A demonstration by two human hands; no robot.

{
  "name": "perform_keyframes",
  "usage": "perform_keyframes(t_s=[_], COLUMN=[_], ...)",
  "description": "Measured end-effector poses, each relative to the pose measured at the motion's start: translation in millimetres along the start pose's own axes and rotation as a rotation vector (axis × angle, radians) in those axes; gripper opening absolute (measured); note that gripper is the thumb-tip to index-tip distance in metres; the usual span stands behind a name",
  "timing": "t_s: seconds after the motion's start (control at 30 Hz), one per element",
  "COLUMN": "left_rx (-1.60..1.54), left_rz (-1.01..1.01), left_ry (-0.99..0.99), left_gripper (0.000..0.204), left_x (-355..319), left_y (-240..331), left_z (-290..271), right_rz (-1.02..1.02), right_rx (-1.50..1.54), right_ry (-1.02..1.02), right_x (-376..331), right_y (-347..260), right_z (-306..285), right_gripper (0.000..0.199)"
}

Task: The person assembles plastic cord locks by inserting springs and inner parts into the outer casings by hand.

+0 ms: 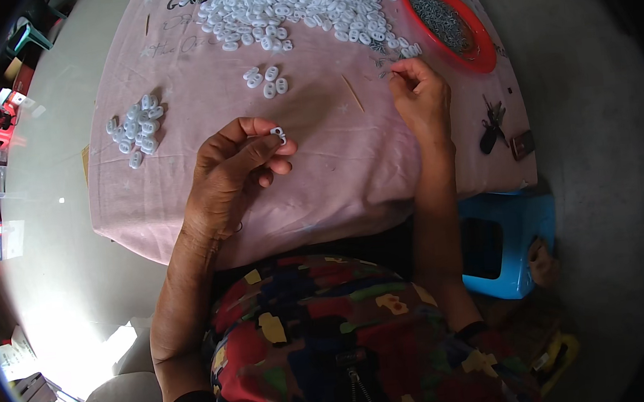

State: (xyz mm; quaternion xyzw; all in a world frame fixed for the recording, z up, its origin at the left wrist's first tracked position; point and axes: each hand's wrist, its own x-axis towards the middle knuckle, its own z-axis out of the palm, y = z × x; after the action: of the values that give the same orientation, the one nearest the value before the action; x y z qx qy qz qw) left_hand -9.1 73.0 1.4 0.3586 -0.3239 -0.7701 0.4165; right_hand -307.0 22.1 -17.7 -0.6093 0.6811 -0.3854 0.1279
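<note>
Between the thumb and fingers of my left hand (pixel 236 162) is a small white oval plastic piece with two holes (pixel 278 132), held above the pink cloth. My right hand (pixel 423 95) is closed in a pinch over the table, its fingertips beside a few loose grey screws (pixel 381 64); what sits in the pinch is too small to make out. Just beyond my left hand lies a little group of similar white pieces (pixel 270 89). More of them form a cluster (pixel 135 129) to the left, and a large heap (pixel 299 10) covers the far side.
A red oval bowl (pixel 487 59) of small metal screws (pixel 436 20) stands at the far right. One thin wooden stick (pixel 353 94) lies mid-table, another (pixel 147 26) far left. Keys (pixel 491 123) rest near the right edge of the pink cloth (pixel 321 193). Below stands a blue stool (pixel 518 246).
</note>
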Motion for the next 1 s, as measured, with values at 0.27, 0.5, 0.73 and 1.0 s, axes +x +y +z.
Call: perform_keyframes(t_s=[0.27,0.5,0.73,1.0], left_rx=[-0.045,-0.102,-0.073,-0.082], left_rz=[0.004,-0.024,0.026,0.056], left_ry=[0.031,0.017,0.001,-0.023], left_gripper=[0.013,0.019,0.019,0.016], left_x=[0,-5,-9,-16], left_y=[0,1,6,7], left_z=[4,6,10,12], right_rz=[-0.417,-0.486,-0.129,-0.035], right_rx=[-0.228,-0.279,0.359,0.888], right_ry=[0.027,0.026,-0.132,-0.399], right_x=[-4,-3,-18,-61], right_y=[-13,-10,-43,-119], right_z=[12,18,14,8], right_gripper=[0.018,0.018,0.013,0.013])
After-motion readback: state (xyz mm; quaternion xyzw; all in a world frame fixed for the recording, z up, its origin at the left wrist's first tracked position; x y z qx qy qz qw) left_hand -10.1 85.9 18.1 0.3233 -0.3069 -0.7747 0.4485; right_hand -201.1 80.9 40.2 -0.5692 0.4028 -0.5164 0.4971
